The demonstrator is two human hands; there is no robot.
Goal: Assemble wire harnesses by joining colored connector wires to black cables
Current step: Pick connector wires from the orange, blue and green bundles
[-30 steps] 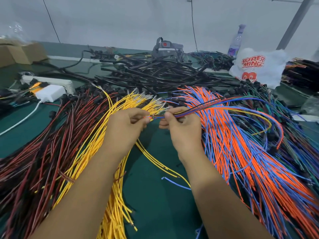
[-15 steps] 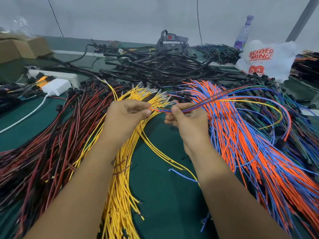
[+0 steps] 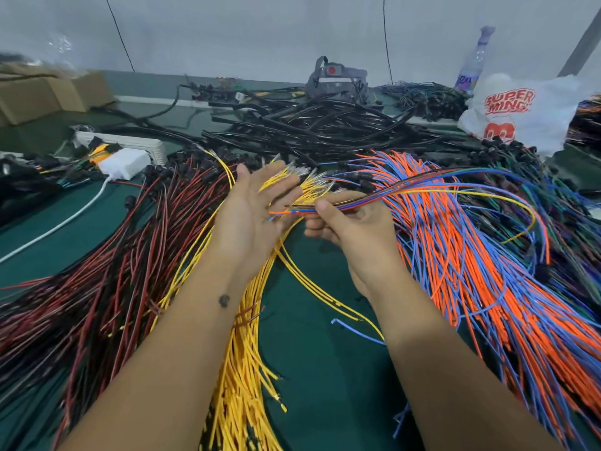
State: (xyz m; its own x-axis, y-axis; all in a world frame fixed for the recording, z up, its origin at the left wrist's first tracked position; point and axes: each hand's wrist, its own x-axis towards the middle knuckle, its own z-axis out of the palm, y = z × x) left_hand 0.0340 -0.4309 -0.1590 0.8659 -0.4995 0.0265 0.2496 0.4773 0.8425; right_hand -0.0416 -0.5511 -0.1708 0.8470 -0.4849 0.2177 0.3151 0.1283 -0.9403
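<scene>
wire stock covers the green table (image 3: pixel 318 369), sorted by colour. far left: red-and-black wires (image 3: pixel 97 281) fanned toward the near edge, white charger (image 3: pixel 125 164) behind them. centre-left: yellow wires (image 3: pixel 247 369) running from the near edge up under the left hand (image 3: pixel 250 216), which is spread, palm up, fingers straight, gripping nothing. just right of it, right hand (image 3: pixel 351 229) pinches a mixed-colour wire bundle (image 3: pixel 406 195) between thumb and curled fingers; bundle ends point at the left palm, contact unclear. behind: black cables (image 3: pixel 325 125) heaped. right: orange and blue wires (image 3: pixel 487 288), white plastic bag (image 3: pixel 520 112) at far right.
</scene>
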